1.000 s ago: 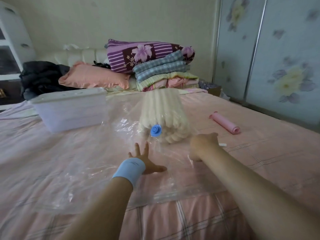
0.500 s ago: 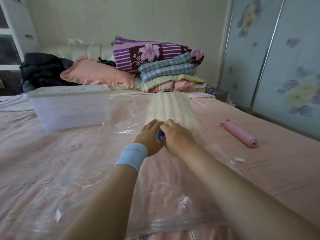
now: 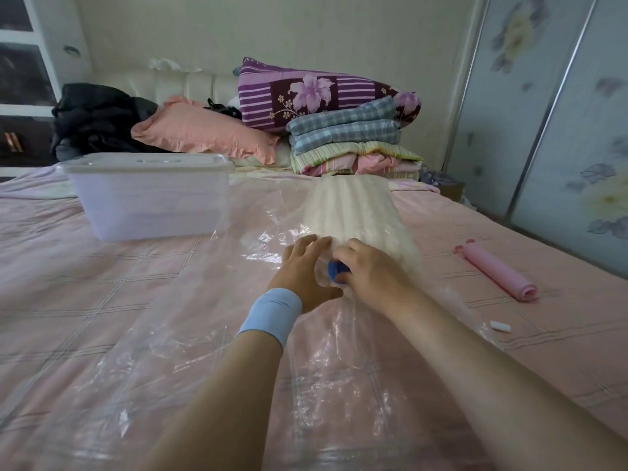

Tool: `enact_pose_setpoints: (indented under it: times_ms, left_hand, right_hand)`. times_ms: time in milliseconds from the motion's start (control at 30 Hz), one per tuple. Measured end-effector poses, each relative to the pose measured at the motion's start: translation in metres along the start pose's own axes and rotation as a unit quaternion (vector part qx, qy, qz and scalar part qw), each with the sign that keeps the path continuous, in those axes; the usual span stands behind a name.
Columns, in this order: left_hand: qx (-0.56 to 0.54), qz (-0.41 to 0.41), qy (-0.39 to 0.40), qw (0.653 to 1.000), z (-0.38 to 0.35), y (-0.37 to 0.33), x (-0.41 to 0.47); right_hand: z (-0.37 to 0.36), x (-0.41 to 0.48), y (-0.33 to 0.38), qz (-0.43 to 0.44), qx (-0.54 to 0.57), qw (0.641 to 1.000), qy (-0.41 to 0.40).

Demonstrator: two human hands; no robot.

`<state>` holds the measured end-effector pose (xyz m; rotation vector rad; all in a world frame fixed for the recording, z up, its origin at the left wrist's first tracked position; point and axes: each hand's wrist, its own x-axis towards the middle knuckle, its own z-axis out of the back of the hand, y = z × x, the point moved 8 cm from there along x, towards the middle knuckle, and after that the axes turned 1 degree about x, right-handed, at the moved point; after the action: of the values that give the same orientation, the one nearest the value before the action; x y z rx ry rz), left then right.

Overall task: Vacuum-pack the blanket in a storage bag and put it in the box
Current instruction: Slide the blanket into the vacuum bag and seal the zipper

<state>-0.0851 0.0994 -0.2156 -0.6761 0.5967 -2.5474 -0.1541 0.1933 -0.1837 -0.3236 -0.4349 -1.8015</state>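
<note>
A cream ribbed blanket lies folded inside a clear plastic storage bag spread flat over the pink bed. A blue valve cap on the bag shows between my two hands. My right hand has its fingers curled round the cap. My left hand, with a light blue wristband, rests flat on the plastic just left of the cap, fingers fairly straight. The translucent plastic box, lid on, stands on the bed at the far left.
A pink hand pump lies on the bed at right, with a small white clip nearer me. Folded bedding and pillows are piled at the headboard. Wardrobe doors line the right side.
Both hands came together from apart onto the blue valve cap. The blanket, raised on end a second ago, now lies flat. The view has moved closer.
</note>
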Motion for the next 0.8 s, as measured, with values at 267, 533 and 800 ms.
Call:
enact_pose_setpoints:
  times_ms: [267, 533, 800]
  left_hand:
    - [-0.004, 0.056, -0.027, 0.998, 0.001, 0.005, 0.000]
    - [-0.032, 0.056, -0.027, 0.998, 0.013, 0.002, -0.006]
    - [-0.048, 0.017, -0.122, 0.991, 0.025, -0.013, -0.007]
  right_hand:
    - [0.007, -0.011, -0.002, -0.013, 0.011, 0.999, -0.045]
    - [0.006, -0.006, -0.003, -0.026, -0.019, 0.999, -0.008]
    - [0.013, -0.006, -0.012, -0.075, -0.045, 0.994, -0.064]
